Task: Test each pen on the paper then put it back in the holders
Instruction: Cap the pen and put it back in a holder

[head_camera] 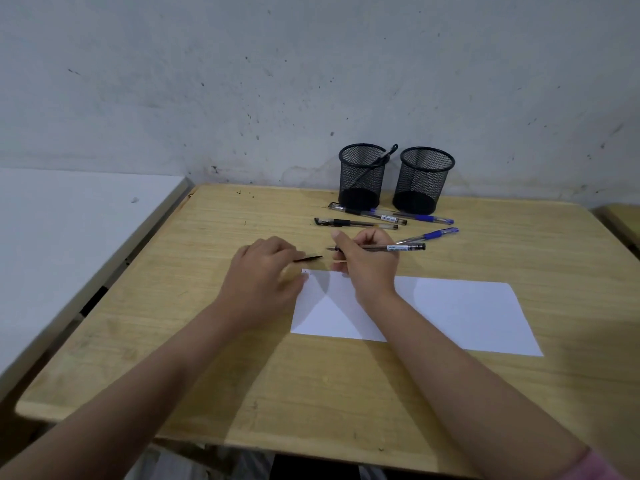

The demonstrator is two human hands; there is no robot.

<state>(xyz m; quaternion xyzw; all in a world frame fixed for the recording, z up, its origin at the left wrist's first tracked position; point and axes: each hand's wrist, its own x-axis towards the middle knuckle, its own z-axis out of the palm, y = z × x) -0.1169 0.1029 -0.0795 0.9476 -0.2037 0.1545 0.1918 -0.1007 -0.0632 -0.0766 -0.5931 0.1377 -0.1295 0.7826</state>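
My right hand grips a black pen held level above the far left corner of the white paper, its bare tip pointing left. My left hand holds the pen's black cap just left of that tip, a small gap between them. Two black mesh holders stand at the back: the left holder contains one black pen, the right holder looks empty. Several black and blue pens lie in front of the holders, among them a black one and a blue one.
The wooden desk ends against a stained grey wall. A white table adjoins on the left and another wooden surface shows at the right edge.
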